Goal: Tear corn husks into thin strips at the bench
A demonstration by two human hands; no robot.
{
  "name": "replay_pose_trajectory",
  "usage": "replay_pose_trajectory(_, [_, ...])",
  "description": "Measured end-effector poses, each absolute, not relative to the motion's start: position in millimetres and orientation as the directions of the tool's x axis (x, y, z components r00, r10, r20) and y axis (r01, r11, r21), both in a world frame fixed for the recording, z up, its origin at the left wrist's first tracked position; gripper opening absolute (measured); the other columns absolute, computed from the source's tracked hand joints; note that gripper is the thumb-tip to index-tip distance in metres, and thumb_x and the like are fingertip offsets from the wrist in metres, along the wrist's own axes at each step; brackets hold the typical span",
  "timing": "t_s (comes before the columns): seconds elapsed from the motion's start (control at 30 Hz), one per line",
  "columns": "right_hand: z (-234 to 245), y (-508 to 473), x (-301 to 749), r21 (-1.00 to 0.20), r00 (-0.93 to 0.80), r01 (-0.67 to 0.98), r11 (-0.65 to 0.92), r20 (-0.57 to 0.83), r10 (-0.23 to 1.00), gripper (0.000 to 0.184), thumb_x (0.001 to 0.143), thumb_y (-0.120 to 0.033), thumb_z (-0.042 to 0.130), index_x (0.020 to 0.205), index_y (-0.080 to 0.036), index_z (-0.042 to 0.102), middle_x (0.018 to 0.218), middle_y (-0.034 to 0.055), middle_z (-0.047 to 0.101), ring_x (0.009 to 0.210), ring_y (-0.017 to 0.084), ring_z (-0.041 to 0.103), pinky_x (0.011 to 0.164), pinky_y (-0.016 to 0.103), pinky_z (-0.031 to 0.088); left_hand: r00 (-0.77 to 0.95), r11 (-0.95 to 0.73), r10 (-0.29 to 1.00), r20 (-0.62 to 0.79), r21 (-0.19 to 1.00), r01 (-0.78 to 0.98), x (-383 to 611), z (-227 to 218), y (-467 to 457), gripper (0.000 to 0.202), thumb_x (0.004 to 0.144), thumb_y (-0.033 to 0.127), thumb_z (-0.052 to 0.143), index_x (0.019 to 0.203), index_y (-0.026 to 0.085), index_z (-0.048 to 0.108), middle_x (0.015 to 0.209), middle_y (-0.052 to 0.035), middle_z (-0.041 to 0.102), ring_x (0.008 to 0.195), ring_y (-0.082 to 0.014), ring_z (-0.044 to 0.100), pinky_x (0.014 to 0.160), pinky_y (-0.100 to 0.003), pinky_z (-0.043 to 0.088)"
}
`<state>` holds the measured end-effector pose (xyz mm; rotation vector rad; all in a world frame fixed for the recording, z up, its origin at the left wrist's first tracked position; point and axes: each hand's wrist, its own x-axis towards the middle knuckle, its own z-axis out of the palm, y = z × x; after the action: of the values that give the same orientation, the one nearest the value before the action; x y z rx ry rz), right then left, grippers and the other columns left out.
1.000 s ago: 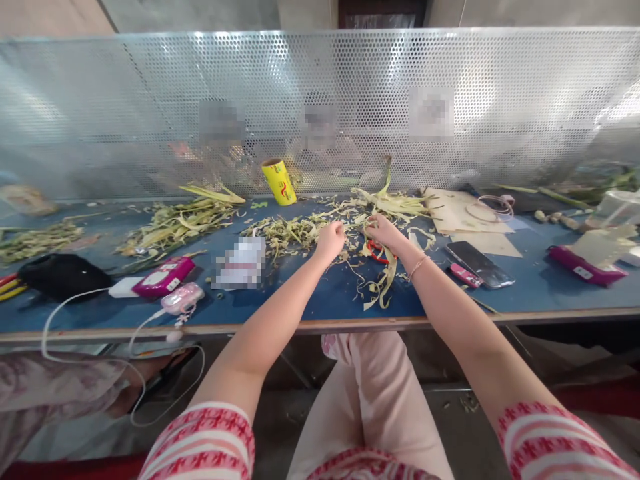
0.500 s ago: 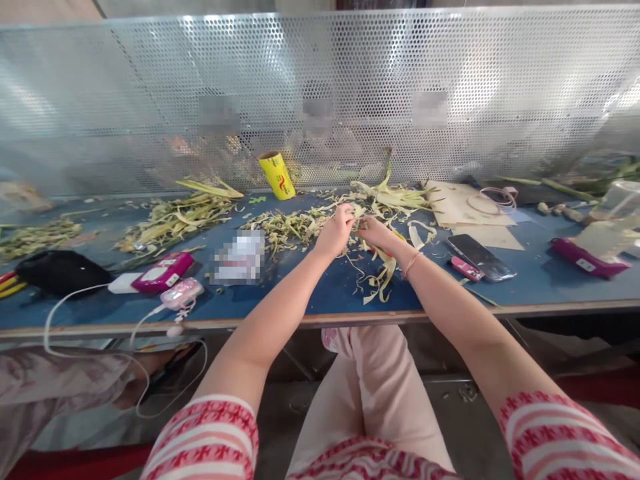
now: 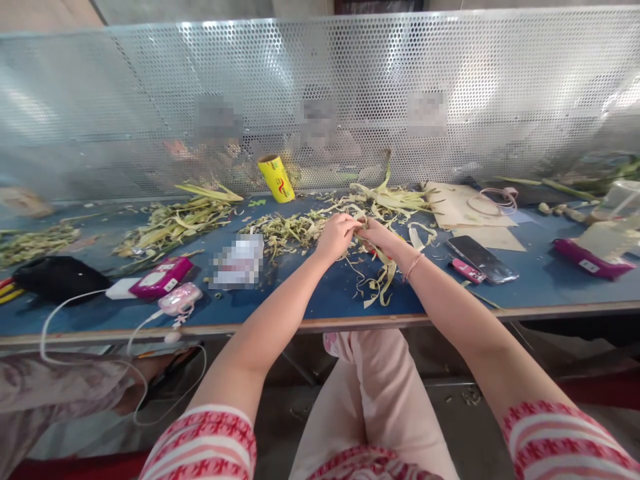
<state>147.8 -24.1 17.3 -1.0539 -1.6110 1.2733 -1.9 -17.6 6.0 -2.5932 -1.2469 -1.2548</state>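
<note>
Over the middle of the blue table, my left hand [image 3: 336, 237] is closed, fingertips pinched on a pale green plant strip [image 3: 362, 224]. My right hand [image 3: 376, 235] meets it there, its fingers curled on the same strip. Behind and left of the hands lies a heap of curled plant peelings [image 3: 295, 230]. Longer pale leaf strips [image 3: 395, 197] are spread out beyond my right hand. Loose curls [image 3: 383, 287] lie on the near side. A small red item shows under my right hand; its kind is hidden.
A yellow tube [image 3: 277, 179] stands by the perforated metal screen [image 3: 310, 60]. A phone [image 3: 483, 259] and brown card [image 3: 455, 204] lie right. Left are another leaf heap [image 3: 185, 217], a blurred-out white packet [image 3: 237, 261], a purple pack [image 3: 161, 277] and a cabled pink case [image 3: 180, 299].
My left hand has come down slightly and closer to my right hand. A pale strip now shows between the fingers of both hands.
</note>
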Motion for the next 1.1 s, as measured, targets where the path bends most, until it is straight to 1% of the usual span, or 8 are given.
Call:
replay_pose_trajectory(0.17, [16.8, -23.9, 147.3, -0.999, -0.298, 0.017, 0.043, 0.036, 0.954, 0.017, 0.082, -0.018, 0.059, 0.086, -0.023, 0.043, 0.050, -0.0110, 0.035, 0.039, 0.006, 0.027, 0.040, 0.019, 0.021, 0.407, -0.707, 0.654, 0.638, 0.323, 0.630, -2.3, 4.8, -19.0, 0.042, 0.075, 0.002, 0.053, 0.107, 0.019, 0.073, 0.112, -0.0073, 0.073, 0.106, -0.0205, 0.062, 0.102, -0.039, 0.046])
replay_pose_trajectory(0.43, [12.6, -12.2, 158.0, -0.972, -0.331, 0.164, 0.170, 0.108, 0.937, 0.016, 0.075, -0.019, 0.060, 0.088, -0.020, 0.052, 0.062, -0.0062, 0.047, 0.050, 0.008, 0.042, 0.049, 0.021, 0.038, 0.393, -0.690, 0.674, 0.626, 0.342, 0.638, -9.6, 4.6, -8.9, 0.027, 0.089, 0.017, 0.052, 0.097, 0.024, 0.077, 0.107, -0.0066, 0.077, 0.098, -0.0211, 0.062, 0.096, -0.043, 0.045])
replay_pose_trajectory(0.53, [10.4, -2.3, 166.1, -0.789, -0.327, 0.417, 0.451, 0.333, 0.885, 0.032, 0.064, -0.010, 0.063, 0.094, -0.019, 0.057, 0.090, 0.0022, 0.062, 0.082, 0.017, 0.058, 0.081, 0.032, 0.051, 0.354, -0.661, 0.703, 0.617, 0.385, 0.644, -11.8, 6.9, -8.5, 0.026, 0.090, 0.019, 0.053, 0.094, 0.026, 0.078, 0.106, -0.0056, 0.077, 0.097, -0.0205, 0.063, 0.095, -0.043, 0.044])
replay_pose_trajectory(0.6, [9.6, 3.8, 171.2, -0.605, -0.308, 0.586, 0.539, 0.449, 0.839, 0.038, 0.061, -0.006, 0.065, 0.098, -0.017, 0.061, 0.107, 0.0100, 0.063, 0.107, 0.026, 0.056, 0.101, 0.042, 0.044, 0.345, -0.649, 0.712, 0.612, 0.387, 0.655, -13.0, 7.2, -8.4, 0.026, 0.089, 0.017, 0.055, 0.095, 0.027, 0.078, 0.106, -0.0048, 0.077, 0.098, -0.0202, 0.062, 0.095, -0.043, 0.045])
replay_pose_trajectory(0.67, [10.1, 8.5, 176.4, -0.500, -0.329, 0.657, 0.564, 0.484, 0.811, 0.034, 0.067, -0.006, 0.062, 0.099, -0.014, 0.064, 0.113, 0.0148, 0.063, 0.116, 0.029, 0.054, 0.107, 0.044, 0.040, 0.361, -0.655, 0.705, 0.610, 0.366, 0.662, -14.6, 6.4, -7.7, 0.026, 0.089, 0.018, 0.055, 0.097, 0.027, 0.078, 0.107, -0.0048, 0.077, 0.099, -0.0204, 0.061, 0.097, -0.044, 0.044])
replay_pose_trajectory(0.77, [13.8, 12.7, 185.6, -0.477, -0.321, 0.676, 0.561, 0.495, 0.807, 0.028, 0.074, -0.003, 0.050, 0.092, -0.014, 0.069, 0.108, 0.0146, 0.067, 0.110, 0.028, 0.059, 0.103, 0.040, 0.043, 0.398, -0.664, 0.693, 0.601, 0.319, 0.676, -17.6, 3.9, -5.8, 0.026, 0.089, 0.018, 0.056, 0.100, 0.029, 0.077, 0.115, -0.0056, 0.073, 0.106, -0.0211, 0.059, 0.102, -0.046, 0.042])
replay_pose_trajectory(0.9, [18.9, 15.0, 198.3, -0.542, -0.227, 0.676, 0.498, 0.490, 0.842, 0.032, 0.069, 0.002, 0.046, 0.078, -0.017, 0.071, 0.091, 0.0084, 0.071, 0.095, 0.024, 0.063, 0.093, 0.037, 0.046, 0.476, -0.683, 0.702, 0.531, 0.309, 0.662, -21.0, 0.7, -3.3, 0.026, 0.088, 0.016, 0.057, 0.100, 0.027, 0.077, 0.125, -0.0067, 0.066, 0.111, -0.0202, 0.058, 0.104, -0.045, 0.043])
replay_pose_trajectory(1.1, [22.8, 20.7, 213.1, -0.673, -0.186, 0.558, 0.485, 0.468, 0.864, 0.016, 0.071, -0.005, 0.058, 0.073, -0.018, 0.067, 0.078, 0.0028, 0.068, 0.079, 0.019, 0.063, 0.082, 0.034, 0.048, 0.534, -0.692, 0.720, 0.443, 0.396, 0.604, -19.9, 2.4, -4.6, 0.027, 0.091, 0.017, 0.050, 0.101, 0.022, 0.074, 0.124, -0.0079, 0.067, 0.118, -0.0191, 0.060, 0.108, -0.043, 0.043])
